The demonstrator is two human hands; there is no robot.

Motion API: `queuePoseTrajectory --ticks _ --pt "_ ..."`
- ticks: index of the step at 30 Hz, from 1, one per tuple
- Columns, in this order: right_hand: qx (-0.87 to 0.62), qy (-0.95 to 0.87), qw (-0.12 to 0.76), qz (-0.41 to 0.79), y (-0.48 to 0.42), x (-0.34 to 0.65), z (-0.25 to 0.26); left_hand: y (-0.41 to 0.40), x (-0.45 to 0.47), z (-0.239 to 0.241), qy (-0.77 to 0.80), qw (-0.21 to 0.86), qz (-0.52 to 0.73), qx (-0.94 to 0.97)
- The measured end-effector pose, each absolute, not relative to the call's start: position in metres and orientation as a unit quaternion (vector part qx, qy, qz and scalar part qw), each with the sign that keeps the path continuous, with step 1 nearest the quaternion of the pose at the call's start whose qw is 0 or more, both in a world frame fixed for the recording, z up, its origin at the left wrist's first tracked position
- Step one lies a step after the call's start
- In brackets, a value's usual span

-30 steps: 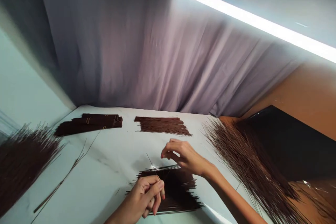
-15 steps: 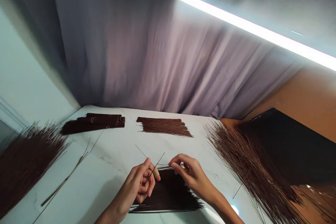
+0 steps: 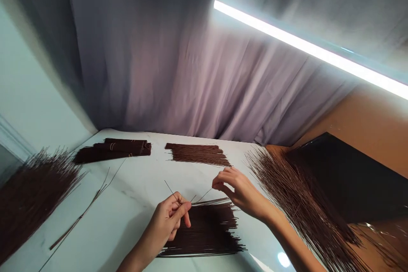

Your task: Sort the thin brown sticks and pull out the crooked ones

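Observation:
My left hand [image 3: 174,213] is closed, thumb pressed to the fingers, on thin dark brown strands whose ends stick out above and beside it. Up and to the right, my right hand [image 3: 232,185] pinches the tip of a thin strand [image 3: 205,195] that runs down toward my left fingers. Below both hands lies a flat mat-like row of dark brown strands [image 3: 210,227] with uneven ends; my left hand covers its left part. Several loose strands rest along the row's far edge.
On the white table [image 3: 134,204] lie tied brown bundles [image 3: 124,148] and a flat strand row [image 3: 199,154] at the back. A large strand pile [image 3: 35,204] is at left, with a slim bunch [image 3: 79,217] beside it. Another pile [image 3: 296,195] lies right, by a black panel [image 3: 347,178].
My right hand has moved up and right, away from my left, with the strand end stretched between them. My left thumb has come down over the crossing strands.

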State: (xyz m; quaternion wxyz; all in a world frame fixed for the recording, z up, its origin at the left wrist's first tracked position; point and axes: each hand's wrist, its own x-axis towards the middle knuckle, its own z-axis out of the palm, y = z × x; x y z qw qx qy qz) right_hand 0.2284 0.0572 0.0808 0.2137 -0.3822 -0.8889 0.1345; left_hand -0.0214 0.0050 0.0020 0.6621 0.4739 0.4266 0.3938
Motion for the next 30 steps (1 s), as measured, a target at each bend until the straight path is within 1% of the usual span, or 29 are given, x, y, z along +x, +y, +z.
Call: queuePoseTrajectory --ticks 4,7,9,13,16,20,26,30 --pt "-0.359 -0.909 0.212 0.031 0.062 0.223 0.086 0.006 -0.020 -0.003 0.430 0.663 0.382 0.479" --pt "-0.374 -0.892 0.254 -0.021 0.049 0.208 0.087 0.009 -0.019 -0.010 0.450 0.659 0.378 0.470" --pt "-0.352 -0.896 0.264 -0.063 0.040 0.191 0.087 0.010 -0.016 -0.018 0.467 0.643 0.377 0.475" --pt "-0.210 -0.942 0.200 -0.170 0.040 0.157 0.085 0.008 -0.011 -0.033 0.491 0.577 0.408 0.510" --pt "-0.196 -0.931 0.190 -0.241 0.054 0.154 0.076 0.008 -0.012 -0.034 0.483 0.573 0.431 0.503" --pt "-0.269 -0.911 0.201 -0.239 0.058 0.177 0.054 0.008 -0.014 -0.023 0.484 0.618 0.402 0.472" --pt "-0.330 -0.886 0.265 -0.187 0.048 0.190 0.014 0.002 -0.008 -0.018 0.485 0.613 0.410 0.469" --pt "-0.347 -0.865 0.329 -0.151 0.047 0.194 0.018 0.004 -0.011 -0.020 0.483 0.620 0.400 0.471"
